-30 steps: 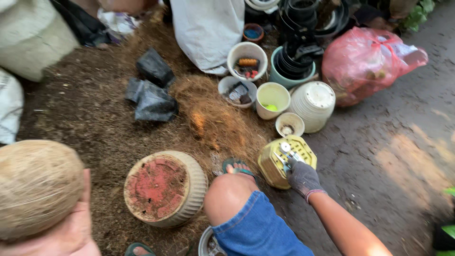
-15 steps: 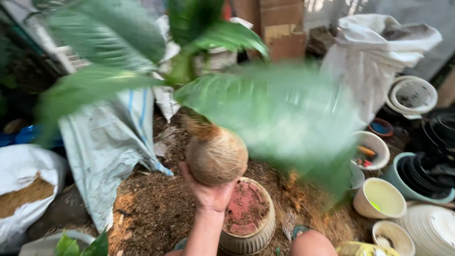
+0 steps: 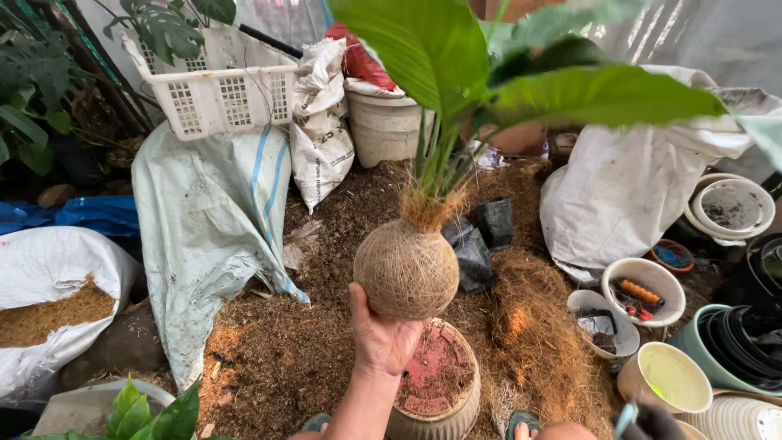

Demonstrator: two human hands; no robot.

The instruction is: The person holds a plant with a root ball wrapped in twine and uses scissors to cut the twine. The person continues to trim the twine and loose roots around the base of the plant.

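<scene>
At the far left an open white sack point(image 3: 57, 314) of tan husk sat on the ground, and beside it a pale tarp point(image 3: 208, 236) draped down from a white plastic crate point(image 3: 224, 94). Half a second before, the view had been closer and blurred; now the whole heap of brown fibre mulch point(image 3: 326, 342) on the ground showed sharply.

In the middle, the left hand point(image 3: 381, 334) was raised with its palm cupped under the fibre-wrapped root ball point(image 3: 407, 269), thumb up along its left side, fingers closed around its base. The ball had been held lower and nearer the camera before; now it stood upright at arm's length, the plant's broad green leaves point(image 3: 456, 49) spreading above it. Just below and to the right of the hand sat the round pot point(image 3: 436, 383) with reddish soil on top, on the ground as before.

Further right lay a loose mound of coconut fibre point(image 3: 529, 326), then a white bowl point(image 3: 643, 289) holding small tools, and a cream cup point(image 3: 664, 376). At the bottom right edge the gloved right hand point(image 3: 656, 422) barely showed; I could not tell whether it was open or closed.
</scene>
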